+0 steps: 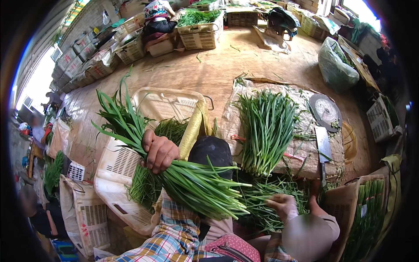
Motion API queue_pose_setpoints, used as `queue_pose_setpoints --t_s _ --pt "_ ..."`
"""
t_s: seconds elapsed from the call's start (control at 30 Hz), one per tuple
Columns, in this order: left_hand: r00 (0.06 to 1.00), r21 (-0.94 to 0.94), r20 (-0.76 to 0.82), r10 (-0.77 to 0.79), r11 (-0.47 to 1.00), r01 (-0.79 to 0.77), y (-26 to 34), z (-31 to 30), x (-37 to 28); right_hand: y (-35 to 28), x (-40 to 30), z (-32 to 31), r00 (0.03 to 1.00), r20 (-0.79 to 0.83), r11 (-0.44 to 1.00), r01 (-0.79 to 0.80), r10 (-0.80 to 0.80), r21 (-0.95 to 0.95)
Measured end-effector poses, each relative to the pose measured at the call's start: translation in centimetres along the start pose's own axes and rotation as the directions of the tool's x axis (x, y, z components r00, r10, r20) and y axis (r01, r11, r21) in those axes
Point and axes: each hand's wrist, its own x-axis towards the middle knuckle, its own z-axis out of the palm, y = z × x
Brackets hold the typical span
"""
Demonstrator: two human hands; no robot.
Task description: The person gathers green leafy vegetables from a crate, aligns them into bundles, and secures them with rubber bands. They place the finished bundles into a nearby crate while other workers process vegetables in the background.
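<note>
My left hand (160,152) is closed around a thick bunch of green garlic chives (203,186). Its leafy ends fan out to the upper left, and the pale cut stems point right over my lap. My right hand (283,204) is low on the right with its fingers drawn together, over a heap of loose chives (268,190). A thin leaf reaches its fingertips; whether they grip it is unclear. Just beyond lies a large bundle of chives (266,131) on a woven sack mat (229,114). A plastic crate (116,170) with more chives stands beneath my left arm.
A cleaver (323,144) and a round grey disc (325,111) lie on the mat's right side. Close by at right stands a crate of tied chives (363,209). A filled plastic bag (337,65) sits farther back. Other people work at left and at the far crates (199,36).
</note>
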Motion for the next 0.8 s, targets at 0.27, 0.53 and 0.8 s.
queue_pose_setpoints --t_s 0.27,0.53,0.8 --pt "0.999 -0.029 0.006 -0.038 0.999 0.038 -0.7 0.8 0.6 -5.7 -2.1 4.3 0.890 0.056 0.889 0.446 -0.453 0.105" --pt "0.996 -0.111 0.045 -0.079 0.990 0.084 -2.1 -0.1 1.1 -7.0 2.2 11.1 0.746 0.133 0.627 0.434 -0.653 0.646" --pt "0.995 0.032 -0.004 -0.104 0.994 0.104 -1.1 -0.5 0.2 -5.4 1.6 10.7 0.450 -0.199 0.491 0.819 -0.870 -0.297"
